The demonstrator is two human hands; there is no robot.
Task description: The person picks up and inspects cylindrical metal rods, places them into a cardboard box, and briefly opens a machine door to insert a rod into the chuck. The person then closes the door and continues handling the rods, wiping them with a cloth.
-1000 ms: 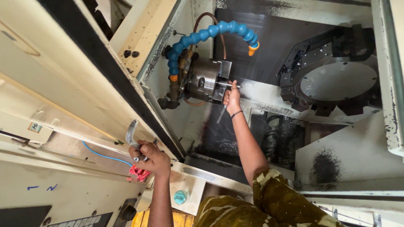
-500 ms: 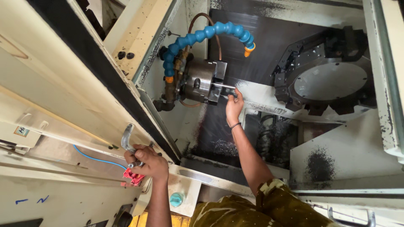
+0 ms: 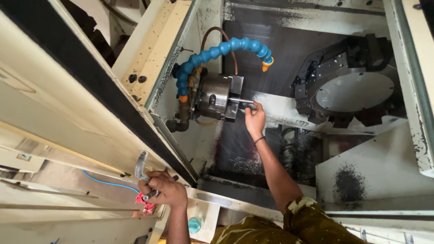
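My right hand reaches into the machine, fingers closed on a thin metal bar. The bar sticks out of the round steel chuck. My left hand is outside the machine and grips the lower end of the curved metal door handle. A small red item shows under its fingers. A blue segmented coolant hose with an orange tip arches over the chuck.
A dark tool turret with a round face sits right of the chuck. Metal chips lie on the sloped bed below. The cream sliding door fills the left, with a thin blue tube across it.
The view has shifted slightly. My right hand stays at the bar by the chuck and my left hand stays on the door handle.
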